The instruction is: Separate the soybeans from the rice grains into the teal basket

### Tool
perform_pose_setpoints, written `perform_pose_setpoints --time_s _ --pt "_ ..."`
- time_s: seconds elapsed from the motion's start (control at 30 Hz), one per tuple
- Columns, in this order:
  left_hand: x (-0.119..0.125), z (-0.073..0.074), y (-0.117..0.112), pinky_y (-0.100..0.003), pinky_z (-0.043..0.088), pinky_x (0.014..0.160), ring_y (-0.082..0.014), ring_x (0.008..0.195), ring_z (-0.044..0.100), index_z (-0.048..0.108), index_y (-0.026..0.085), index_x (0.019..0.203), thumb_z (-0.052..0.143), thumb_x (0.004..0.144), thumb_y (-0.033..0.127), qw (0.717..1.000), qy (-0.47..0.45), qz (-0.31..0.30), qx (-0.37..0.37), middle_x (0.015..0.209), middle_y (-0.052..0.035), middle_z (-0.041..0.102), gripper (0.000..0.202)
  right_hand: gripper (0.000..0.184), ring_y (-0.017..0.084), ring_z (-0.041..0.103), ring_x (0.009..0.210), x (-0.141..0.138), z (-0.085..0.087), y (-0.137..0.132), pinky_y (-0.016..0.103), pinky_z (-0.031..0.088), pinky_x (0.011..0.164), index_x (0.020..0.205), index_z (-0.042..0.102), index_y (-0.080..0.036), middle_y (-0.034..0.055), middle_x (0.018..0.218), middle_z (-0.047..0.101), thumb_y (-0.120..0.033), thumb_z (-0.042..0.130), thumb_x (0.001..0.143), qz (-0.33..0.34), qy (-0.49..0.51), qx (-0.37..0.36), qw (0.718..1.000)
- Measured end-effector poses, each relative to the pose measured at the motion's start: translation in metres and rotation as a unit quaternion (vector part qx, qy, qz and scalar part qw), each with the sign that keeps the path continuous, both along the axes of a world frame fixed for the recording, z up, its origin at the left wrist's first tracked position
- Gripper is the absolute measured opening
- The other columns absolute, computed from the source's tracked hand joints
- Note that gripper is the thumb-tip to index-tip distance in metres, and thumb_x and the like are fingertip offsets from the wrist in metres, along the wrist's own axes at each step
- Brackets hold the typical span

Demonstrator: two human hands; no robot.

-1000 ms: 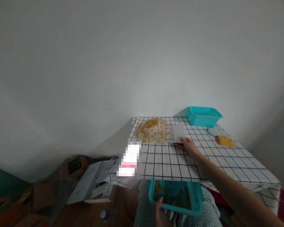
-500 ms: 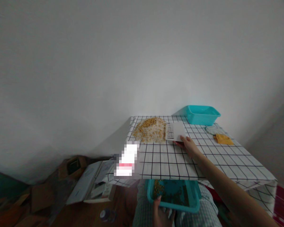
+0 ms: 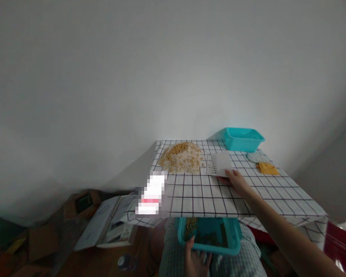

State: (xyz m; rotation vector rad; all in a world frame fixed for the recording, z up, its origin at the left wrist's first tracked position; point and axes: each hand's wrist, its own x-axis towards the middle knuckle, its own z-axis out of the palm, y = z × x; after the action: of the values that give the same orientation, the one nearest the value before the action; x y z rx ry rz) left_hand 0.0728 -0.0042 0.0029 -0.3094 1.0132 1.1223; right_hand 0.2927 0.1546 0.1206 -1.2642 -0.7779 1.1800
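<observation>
With twelve toward the wall (image 3: 173,84), the table (image 3: 190,194) spreads before the person, its checked cover hanging over the near edge. At six, below that edge, the lower tub (image 3: 216,250) sits over the person's legs (image 3: 170,257). The far tub (image 3: 245,145) stands at two o'clock from the pile (image 3: 183,158), close to the wall.

The pile mixes yellow beans (image 3: 181,147) with pale grains (image 3: 182,167), the beans thickest at its eleven. At its three lies the slotted end of the scoop (image 3: 224,163), just beside it; whether the two touch cannot be told, nor whether the scoop rests on the cover.

The step in hand looks like working the scoop at the pile's edge. To do that well, the person should probably hold the slotted end low and level, take shallow bites and move slowly, since round beans would likely roll off a tilted blade. A firm, even hold on the lower tub should keep its contents from sliding.

The right hand (image 3: 237,181) pinches the scoop's plain end at its near corner, thumb above and fingers beneath, leaving the pile at its ten. The left hand (image 3: 196,263) grips the lower tub's near rim at about seven, thumb over the rim and fingers below; the pile is well apart from it, between eleven and twelve. Inside that tub, beans gather at ten; the darker patches are too dim to tell.
</observation>
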Motion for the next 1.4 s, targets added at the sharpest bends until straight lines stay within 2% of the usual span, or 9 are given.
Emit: perform_pose_setpoints --time_s 0.2,0.37,0.63,0.83,1.03,1.17,1.27,1.4 --pt "-0.002 0.011 -0.001 -0.044 0.048 0.073 -0.0260 0.078 0.066 0.057 0.028 0.098 0.065 0.070 0.038 1.000 0.011 0.007 0.003 0.088 -0.0054 0.070 0.031 0.018 0.023 0.073 0.087 -0.034 0.004 0.019 0.035 0.062 0.080 0.103 0.061 -0.013 0.0130 0.097 0.074 -0.015 0.049 0.089 0.003 0.032 -0.005 0.999" --pt "-0.001 0.018 0.003 -0.040 0.049 0.070 -0.0245 0.076 0.065 0.058 0.027 0.095 0.064 0.072 0.038 0.999 0.016 -0.005 -0.028 0.085 -0.0055 0.068 0.027 0.023 0.022 0.074 0.086 -0.046 0.008 0.026 0.033 0.062 0.079 0.109 0.059 -0.011 0.0133 0.099 0.074 -0.015 0.047 0.090 0.002 0.031 0.003 1.000" --pt "0.001 0.017 0.003 -0.041 0.048 0.072 -0.0254 0.080 0.065 0.058 0.027 0.098 0.064 0.071 0.039 1.000 0.019 -0.001 -0.023 0.093 -0.0056 0.069 0.030 0.019 0.023 0.074 0.087 -0.047 0.011 0.020 0.033 0.063 0.077 0.103 0.060 -0.013 0.0142 0.101 0.073 -0.019 0.047 0.090 -0.009 0.030 0.003 1.000" --pt "0.000 0.012 0.001 -0.041 0.049 0.071 -0.0250 0.076 0.065 0.058 0.027 0.095 0.063 0.073 0.038 1.000 0.008 0.008 -0.021 0.087 -0.0047 0.070 0.025 0.013 0.020 0.074 0.086 -0.045 0.009 0.025 0.030 0.061 0.081 0.098 0.058 -0.014 0.0143 0.104 0.073 -0.017 0.048 0.091 0.000 0.042 -0.011 0.999" --pt "-0.003 0.023 -0.002 -0.040 0.049 0.070 -0.0227 0.071 0.065 0.058 0.027 0.095 0.065 0.075 0.032 1.000 -0.017 -0.006 0.000 0.080 -0.0011 0.070 0.021 0.015 0.020 0.074 0.083 -0.042 0.010 0.032 0.031 0.060 0.083 0.101 0.060 -0.012 0.0138 0.099 0.073 -0.015 0.049 0.092 0.004 0.056 -0.042 0.998" --pt "0.002 0.028 -0.002 -0.039 0.047 0.069 -0.0227 0.070 0.064 0.059 0.027 0.093 0.063 0.075 0.033 1.000 0.017 0.013 -0.016 0.079 -0.0013 0.069 0.020 0.014 0.019 0.073 0.085 -0.041 0.010 0.034 0.029 0.060 0.085 0.101 0.061 -0.012 0.0137 0.105 0.072 -0.015 0.050 0.091 0.008 0.068 -0.041 0.997" --pt "0.006 0.025 -0.001 -0.040 0.047 0.068 -0.0228 0.071 0.064 0.059 0.027 0.092 0.062 0.075 0.035 0.999 0.025 0.016 -0.020 0.078 -0.0014 0.068 0.020 0.013 0.018 0.073 0.087 -0.042 0.009 0.036 0.026 0.060 0.084 0.098 0.060 -0.012 0.0146 0.109 0.071 -0.015 0.049 0.092 0.020 0.067 -0.047 0.996" --pt "0.004 0.018 -0.001 -0.039 0.047 0.067 -0.0226 0.072 0.064 0.058 0.027 0.094 0.063 0.074 0.037 0.999 0.020 0.013 -0.021 0.083 -0.0023 0.068 0.022 0.012 0.018 0.073 0.086 -0.045 0.008 0.039 0.028 0.060 0.084 0.097 0.061 -0.013 0.0136 0.105 0.072 -0.015 0.050 0.091 0.023 0.056 -0.030 0.998"
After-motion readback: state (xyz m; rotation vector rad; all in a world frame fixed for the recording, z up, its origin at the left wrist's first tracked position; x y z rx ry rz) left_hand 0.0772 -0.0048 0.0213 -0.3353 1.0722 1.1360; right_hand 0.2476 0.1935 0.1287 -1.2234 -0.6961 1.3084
